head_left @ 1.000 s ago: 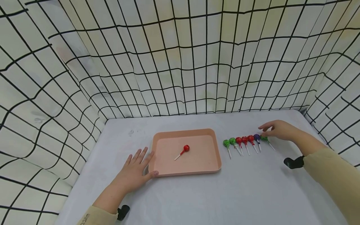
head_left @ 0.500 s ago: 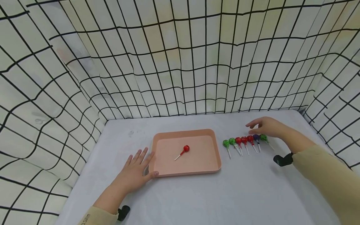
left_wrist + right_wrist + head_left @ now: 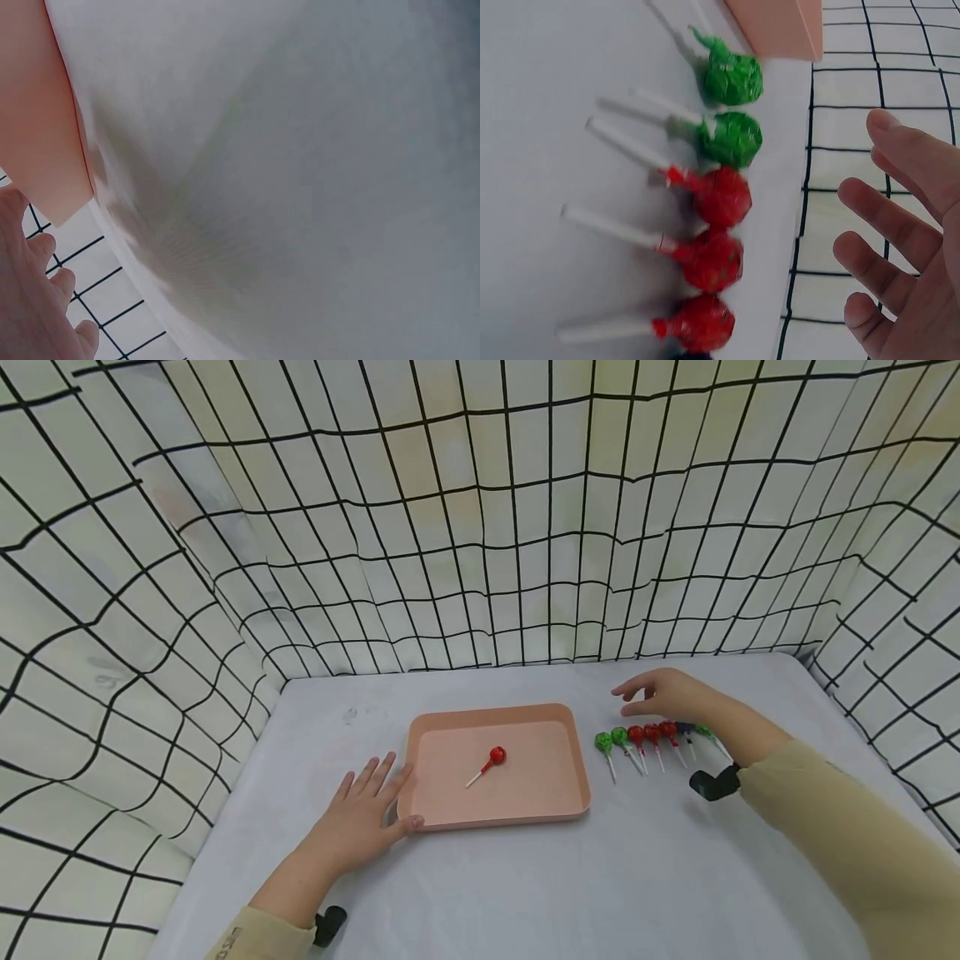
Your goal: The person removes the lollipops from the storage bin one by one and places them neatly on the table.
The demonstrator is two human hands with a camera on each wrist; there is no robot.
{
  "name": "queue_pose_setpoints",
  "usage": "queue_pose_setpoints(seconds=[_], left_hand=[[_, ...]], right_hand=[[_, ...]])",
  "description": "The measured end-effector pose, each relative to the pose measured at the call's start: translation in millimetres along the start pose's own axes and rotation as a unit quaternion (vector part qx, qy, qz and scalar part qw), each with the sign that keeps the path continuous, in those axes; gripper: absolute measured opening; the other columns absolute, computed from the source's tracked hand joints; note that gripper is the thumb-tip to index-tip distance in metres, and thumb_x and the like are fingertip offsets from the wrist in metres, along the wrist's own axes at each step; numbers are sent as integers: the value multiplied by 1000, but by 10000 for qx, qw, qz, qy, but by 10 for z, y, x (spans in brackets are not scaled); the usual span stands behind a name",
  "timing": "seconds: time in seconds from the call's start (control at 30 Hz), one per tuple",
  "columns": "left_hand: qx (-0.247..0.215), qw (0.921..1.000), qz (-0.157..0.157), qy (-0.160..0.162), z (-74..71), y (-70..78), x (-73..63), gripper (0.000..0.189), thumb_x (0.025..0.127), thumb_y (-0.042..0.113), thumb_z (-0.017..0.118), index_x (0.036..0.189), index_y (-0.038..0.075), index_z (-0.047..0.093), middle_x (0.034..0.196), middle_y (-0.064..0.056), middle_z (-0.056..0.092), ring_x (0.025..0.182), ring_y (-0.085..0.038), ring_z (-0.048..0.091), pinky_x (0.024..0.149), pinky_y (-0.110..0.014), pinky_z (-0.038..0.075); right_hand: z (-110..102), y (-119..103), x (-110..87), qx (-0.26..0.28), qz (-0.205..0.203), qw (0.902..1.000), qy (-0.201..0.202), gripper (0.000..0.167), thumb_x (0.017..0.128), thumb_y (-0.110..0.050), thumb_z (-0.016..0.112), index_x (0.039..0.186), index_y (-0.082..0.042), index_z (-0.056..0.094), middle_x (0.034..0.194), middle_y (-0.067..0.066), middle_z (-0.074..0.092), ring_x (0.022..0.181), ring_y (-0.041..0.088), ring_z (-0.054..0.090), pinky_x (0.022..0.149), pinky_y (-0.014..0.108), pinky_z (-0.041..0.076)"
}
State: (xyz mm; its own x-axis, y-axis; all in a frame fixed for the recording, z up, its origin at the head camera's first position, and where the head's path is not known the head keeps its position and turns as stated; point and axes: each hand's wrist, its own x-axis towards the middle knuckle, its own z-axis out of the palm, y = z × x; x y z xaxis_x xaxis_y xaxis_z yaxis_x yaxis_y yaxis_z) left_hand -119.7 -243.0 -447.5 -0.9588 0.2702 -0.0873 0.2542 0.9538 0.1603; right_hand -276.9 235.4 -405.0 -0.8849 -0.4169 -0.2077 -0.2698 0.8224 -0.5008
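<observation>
My left hand (image 3: 358, 820) rests with fingers spread at the left edge of a pink tray (image 3: 525, 810), thumb at its front left corner. Inside the tray lies one red lollipop (image 3: 497, 756), stick pointing to the front left. To the tray's right, several lollipops form a row: two green ones, led by a green lollipop (image 3: 603, 742), then red lollipops (image 3: 714, 259), a purple one (image 3: 684, 727) and a green one at the far end, partly behind my right wrist. My right hand (image 3: 667, 695) hovers above the row's heads, fingers loosely bent, holding nothing.
A white cloth covers the table (image 3: 487, 893). White walls with a black grid (image 3: 525, 527) enclose its back and sides. A black wrist device (image 3: 714, 783) sits on the right wrist, another (image 3: 330, 927) on the left.
My right hand has moved left along the row, from the far-right green lollipop toward the tray's side. The left hand, tray and lollipops have stayed put.
</observation>
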Motion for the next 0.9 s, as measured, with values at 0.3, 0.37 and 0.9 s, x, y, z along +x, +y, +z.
queue_pose_setpoints(seconds=[0.3, 0.37, 0.9], left_hand=[[2, 10000, -5, -46, -2, -2, 1, 87, 91, 69, 51, 158, 18, 28, 165, -11, 16, 150, -37, 13, 118, -62, 10], [-11, 10000, -13, -51, -4, 0, 1, 87, 91, 68, 52, 158, 18, 29, 165, -11, 16, 150, -37, 13, 118, -62, 9], [-31, 9999, -50, -84, -22, 14, 12, 87, 91, 68, 53, 158, 19, 28, 165, -12, 16, 150, -37, 12, 118, -62, 9]], right_hand=[[100, -336, 154, 38, -204, 9997, -113, 44, 91, -32, 73, 132, -18, 66, 119, 4, 67, 100, 24, 59, 80, 37, 55], [124, -407, 194, 66, -224, 9996, -143, 44, 91, -32, 74, 132, -19, 66, 118, 3, 67, 99, 23, 58, 79, 34, 55], [368, -1085, 561, 82, -715, 9959, -543, 36, 88, -32, 77, 124, -24, 72, 110, -4, 68, 96, 20, 57, 76, 32, 51]])
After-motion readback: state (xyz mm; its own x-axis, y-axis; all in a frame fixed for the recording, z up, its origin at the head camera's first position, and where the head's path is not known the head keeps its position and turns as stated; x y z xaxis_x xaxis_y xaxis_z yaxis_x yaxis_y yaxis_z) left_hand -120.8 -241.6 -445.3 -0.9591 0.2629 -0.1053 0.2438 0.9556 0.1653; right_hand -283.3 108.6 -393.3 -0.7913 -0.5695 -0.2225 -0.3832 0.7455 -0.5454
